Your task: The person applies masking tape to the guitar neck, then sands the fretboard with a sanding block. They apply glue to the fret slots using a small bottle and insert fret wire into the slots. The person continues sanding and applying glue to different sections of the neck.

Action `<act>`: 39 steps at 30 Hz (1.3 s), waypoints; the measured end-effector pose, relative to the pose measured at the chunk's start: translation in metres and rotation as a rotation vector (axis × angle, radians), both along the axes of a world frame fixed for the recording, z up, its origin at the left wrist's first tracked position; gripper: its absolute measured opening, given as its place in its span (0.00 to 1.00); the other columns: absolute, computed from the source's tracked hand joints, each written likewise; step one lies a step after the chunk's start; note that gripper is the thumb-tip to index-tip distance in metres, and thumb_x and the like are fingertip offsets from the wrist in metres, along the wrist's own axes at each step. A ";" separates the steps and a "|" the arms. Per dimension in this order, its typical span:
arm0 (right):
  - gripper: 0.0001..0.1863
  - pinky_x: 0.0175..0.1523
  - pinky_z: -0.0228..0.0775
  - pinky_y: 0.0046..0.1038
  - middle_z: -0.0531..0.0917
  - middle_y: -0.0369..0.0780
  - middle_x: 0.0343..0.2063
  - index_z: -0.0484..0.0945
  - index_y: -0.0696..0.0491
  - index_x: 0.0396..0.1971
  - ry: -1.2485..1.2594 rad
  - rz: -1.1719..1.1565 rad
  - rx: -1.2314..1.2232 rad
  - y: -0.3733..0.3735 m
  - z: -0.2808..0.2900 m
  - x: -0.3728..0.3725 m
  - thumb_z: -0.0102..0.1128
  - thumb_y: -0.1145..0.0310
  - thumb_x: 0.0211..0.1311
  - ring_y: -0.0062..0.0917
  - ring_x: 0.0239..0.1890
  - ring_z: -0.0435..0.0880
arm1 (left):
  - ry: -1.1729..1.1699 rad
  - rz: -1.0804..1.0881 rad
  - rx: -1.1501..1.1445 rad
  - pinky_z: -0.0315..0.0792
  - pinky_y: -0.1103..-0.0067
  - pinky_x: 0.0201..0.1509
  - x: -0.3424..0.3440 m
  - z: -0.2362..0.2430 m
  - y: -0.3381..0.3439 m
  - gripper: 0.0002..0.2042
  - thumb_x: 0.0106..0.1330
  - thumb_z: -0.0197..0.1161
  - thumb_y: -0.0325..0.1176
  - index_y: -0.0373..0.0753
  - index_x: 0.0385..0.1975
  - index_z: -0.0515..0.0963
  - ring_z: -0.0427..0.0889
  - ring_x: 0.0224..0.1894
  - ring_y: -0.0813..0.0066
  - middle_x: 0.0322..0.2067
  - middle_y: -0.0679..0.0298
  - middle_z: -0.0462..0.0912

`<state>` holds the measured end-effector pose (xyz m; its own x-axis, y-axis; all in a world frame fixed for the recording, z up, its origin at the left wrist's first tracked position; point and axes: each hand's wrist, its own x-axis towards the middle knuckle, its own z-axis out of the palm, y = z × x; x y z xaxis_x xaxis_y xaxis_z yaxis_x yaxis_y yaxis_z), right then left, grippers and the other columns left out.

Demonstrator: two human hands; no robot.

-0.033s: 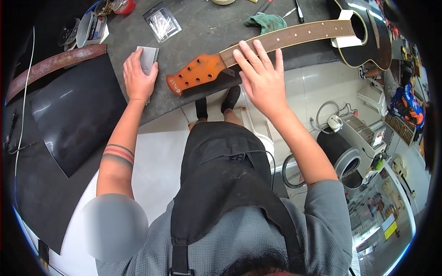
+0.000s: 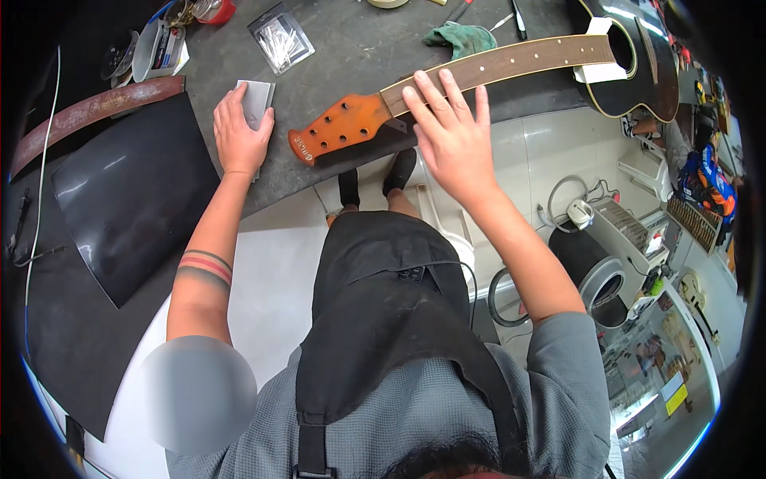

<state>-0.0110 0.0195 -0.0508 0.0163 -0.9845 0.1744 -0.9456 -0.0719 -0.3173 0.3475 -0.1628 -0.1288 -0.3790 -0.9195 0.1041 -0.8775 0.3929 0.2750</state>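
Observation:
A black guitar [image 2: 638, 88] lies at the right end of the workbench, its neck [image 2: 511, 67] reaching left to an orange-brown headstock [image 2: 339, 128] with bare peg holes. No strings or frets show on the dark fingerboard. My right hand [image 2: 459, 132] lies over the neck near the headstock, fingers stretched out and spread on the fingerboard. To the left of the headstock my left hand [image 2: 239, 136] grips a grey flat block [image 2: 257, 102], thumb on one side and fingers on the other. Its lower part is hidden under the palm. White sheets [image 2: 602, 72] sit around the neck's body end.
A green cloth [image 2: 461, 37] lies behind the neck, beside small hand tools [image 2: 520, 20]. A clear packet of white pieces [image 2: 281, 40] is farther left. On the left are a rusty curved strip [image 2: 96, 120] and a glossy black sheet [image 2: 136, 191]. A black cylinder machine [image 2: 594, 275] stands right.

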 end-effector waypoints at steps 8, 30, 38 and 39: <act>0.40 0.85 0.51 0.61 0.73 0.33 0.81 0.78 0.39 0.76 0.060 -0.036 -0.016 -0.003 0.003 -0.003 0.74 0.72 0.61 0.37 0.84 0.67 | -0.022 -0.003 -0.020 0.66 0.57 0.79 -0.001 0.004 0.002 0.36 0.70 0.75 0.43 0.43 0.77 0.70 0.73 0.73 0.49 0.69 0.54 0.77; 0.39 0.86 0.55 0.55 0.73 0.40 0.81 0.73 0.51 0.78 -0.057 -0.024 0.003 -0.018 0.006 -0.026 0.74 0.59 0.70 0.37 0.84 0.68 | -0.015 -0.025 -0.033 0.66 0.57 0.79 0.001 0.004 0.003 0.37 0.70 0.75 0.44 0.43 0.78 0.69 0.73 0.71 0.48 0.67 0.53 0.78; 0.44 0.87 0.45 0.62 0.62 0.51 0.85 0.66 0.56 0.81 -0.014 -0.216 0.034 -0.015 -0.005 -0.014 0.69 0.51 0.72 0.51 0.89 0.53 | -0.018 -0.009 -0.017 0.66 0.56 0.79 -0.003 0.007 0.003 0.37 0.69 0.76 0.43 0.42 0.76 0.70 0.73 0.71 0.46 0.66 0.51 0.77; 0.43 0.87 0.47 0.61 0.63 0.50 0.84 0.68 0.52 0.80 -0.106 -0.096 0.105 -0.012 0.009 0.013 0.72 0.52 0.69 0.50 0.89 0.54 | -0.024 -0.008 -0.023 0.66 0.55 0.78 -0.002 0.010 0.005 0.37 0.69 0.76 0.43 0.41 0.76 0.70 0.73 0.70 0.45 0.65 0.50 0.78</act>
<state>0.0019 0.0075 -0.0418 -0.0913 -0.9936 0.0660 -0.9073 0.0557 -0.4167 0.3457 -0.1581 -0.1190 -0.3887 -0.9141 0.1156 -0.8807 0.4055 0.2450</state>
